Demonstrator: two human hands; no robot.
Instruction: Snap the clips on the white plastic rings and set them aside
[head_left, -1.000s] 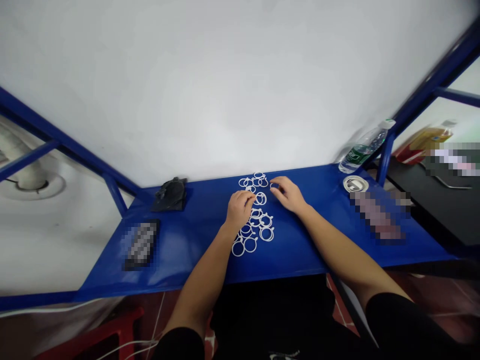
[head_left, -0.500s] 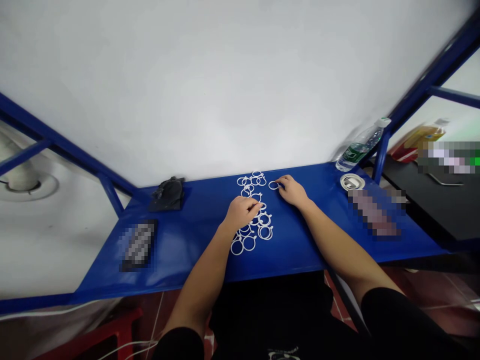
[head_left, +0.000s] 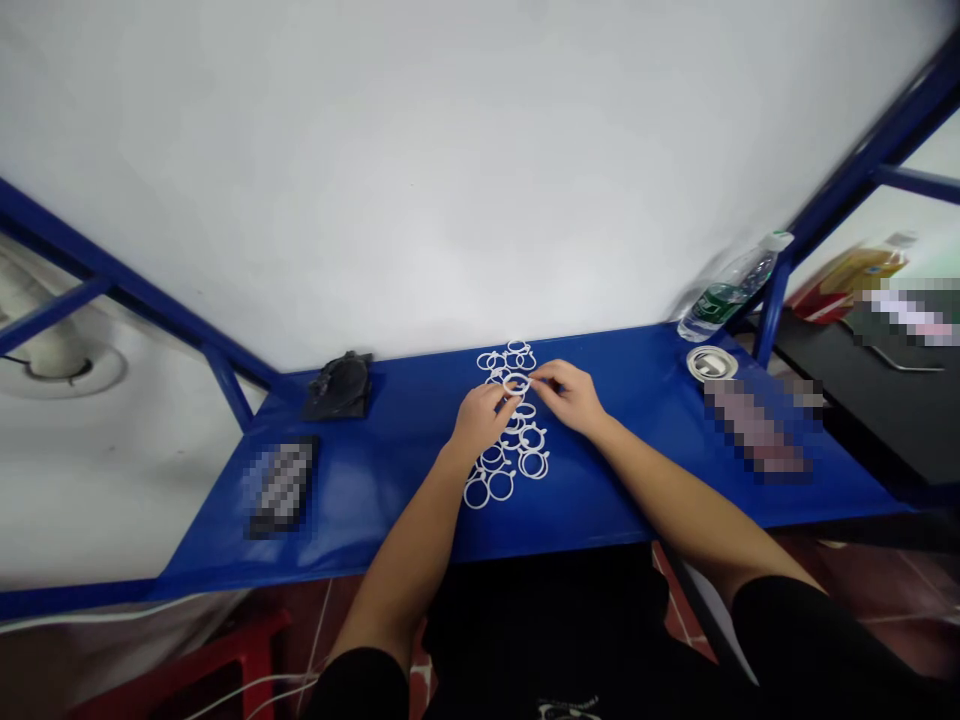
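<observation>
A white curtain ring [head_left: 517,377] is held up between my two hands, above the middle of the blue table [head_left: 390,470]. My right hand [head_left: 568,397] pinches its right side with thumb and fingertips. At the ring's left and lower edge, my left hand [head_left: 480,420] has its thumb and fingers closed on it. Several more white rings with small eyelets, like the pair [head_left: 533,463] at the lower right, lie spread in a strip beneath and around my hands. My left hand hides part of them.
A folded black plastic bag [head_left: 339,386] lies at the back left, with a blurred dark item [head_left: 281,488] nearer me. On the right stand a water bottle [head_left: 731,290] and a coiled white cable [head_left: 711,364]. Blue metal posts [head_left: 772,310] and a white wall [head_left: 420,200] border the table.
My right hand has moved left with its ring, from beside the pile to my left hand. My left hand has shifted slightly up to meet that ring. The view has turned a little.
</observation>
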